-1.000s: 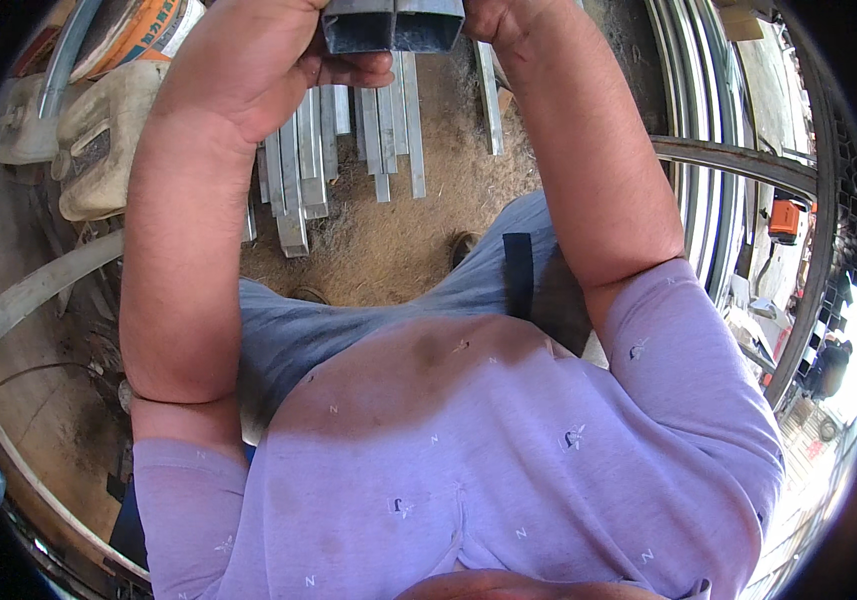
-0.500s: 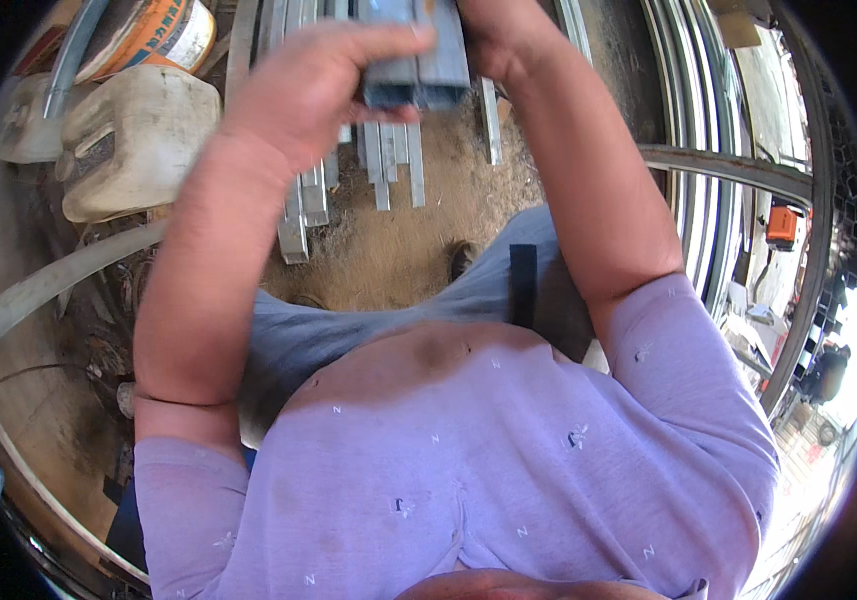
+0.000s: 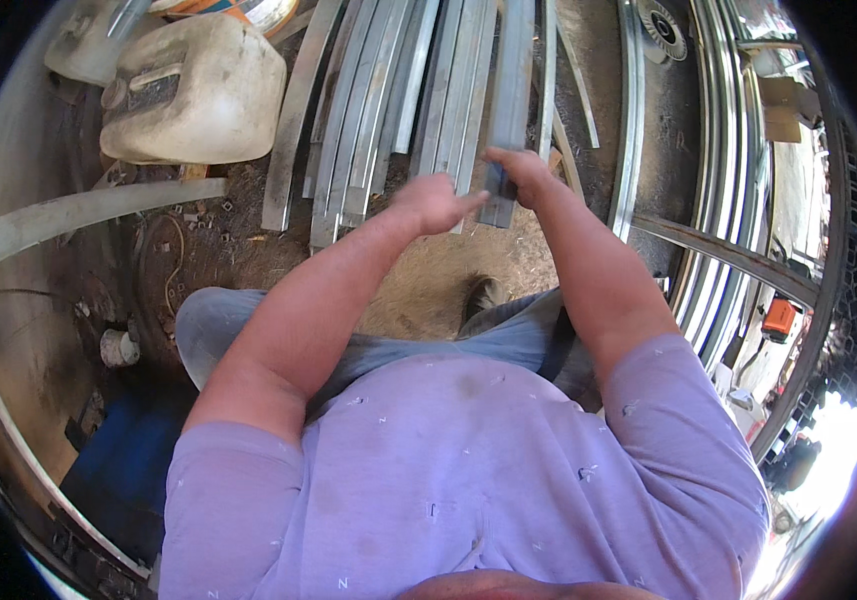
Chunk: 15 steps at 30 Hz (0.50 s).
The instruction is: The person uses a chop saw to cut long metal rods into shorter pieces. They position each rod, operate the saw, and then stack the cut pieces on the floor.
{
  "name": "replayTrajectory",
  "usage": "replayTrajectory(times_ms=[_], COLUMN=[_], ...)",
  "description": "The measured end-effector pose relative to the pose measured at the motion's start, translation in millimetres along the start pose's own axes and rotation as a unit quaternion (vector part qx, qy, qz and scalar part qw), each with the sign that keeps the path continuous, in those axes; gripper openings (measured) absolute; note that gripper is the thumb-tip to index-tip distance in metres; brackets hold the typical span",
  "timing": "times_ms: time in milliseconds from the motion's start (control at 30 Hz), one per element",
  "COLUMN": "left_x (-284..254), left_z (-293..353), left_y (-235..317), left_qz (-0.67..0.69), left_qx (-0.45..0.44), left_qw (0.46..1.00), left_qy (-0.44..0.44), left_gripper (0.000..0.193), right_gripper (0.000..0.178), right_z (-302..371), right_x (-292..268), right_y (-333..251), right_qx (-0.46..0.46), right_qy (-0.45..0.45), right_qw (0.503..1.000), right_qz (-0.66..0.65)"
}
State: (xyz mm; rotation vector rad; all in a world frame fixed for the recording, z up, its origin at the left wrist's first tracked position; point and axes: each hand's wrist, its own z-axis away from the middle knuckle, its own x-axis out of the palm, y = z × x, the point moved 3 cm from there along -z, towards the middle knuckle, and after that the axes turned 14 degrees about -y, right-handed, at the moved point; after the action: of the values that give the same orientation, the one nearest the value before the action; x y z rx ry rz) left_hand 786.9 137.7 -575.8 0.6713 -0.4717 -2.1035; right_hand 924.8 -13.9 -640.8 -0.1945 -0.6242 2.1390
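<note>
Long blue-grey metal tube [image 3: 511,95] looking slightly blurred, right hand [image 3: 521,177] gripping its near end, left hand [image 3: 432,205] pointing toward it, grip unclear

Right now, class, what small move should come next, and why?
Probably bring the left hand in to steady the metal tube's near end: the right hand grasps it there, while the left, blurred, is close beside it, contact unclear.

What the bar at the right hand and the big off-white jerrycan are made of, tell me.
The bar at the right hand looks like bare metal, perhaps galvanized steel or aluminium: grey, straight-edged, dully shiny, though blurred. The jerrycan seems moulded plastic, matte and grimy: off-white, rounded corners, built-in handle.
</note>
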Motion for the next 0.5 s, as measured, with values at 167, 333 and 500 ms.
replayTrajectory(times_ms=[167, 333, 500], left_x=[-33, -26, -7], left_z=[-11, -23, -32], left_y=[-109, -198, -204], left_qz=[-0.143, -0.109, -0.104], left_qx=[-0.210, -0.297, -0.304], left_qw=[0.944, 0.942, 0.941], left_qy=[0.211, 0.116, 0.104], left_gripper=[0.070, 0.082, 0.066], right_gripper=[0.055, 0.060, 0.065], right_z=[-70, -101, -97], right_x=[-63, -72, -74], right_y=[64, 85, 92], right_qx=[0.037, 0.056, 0.113], right_qy=[0.118, 0.146, 0.148], right_qw=[0.990, 0.985, 0.975], right_qz=[0.073, 0.072, 0.119])
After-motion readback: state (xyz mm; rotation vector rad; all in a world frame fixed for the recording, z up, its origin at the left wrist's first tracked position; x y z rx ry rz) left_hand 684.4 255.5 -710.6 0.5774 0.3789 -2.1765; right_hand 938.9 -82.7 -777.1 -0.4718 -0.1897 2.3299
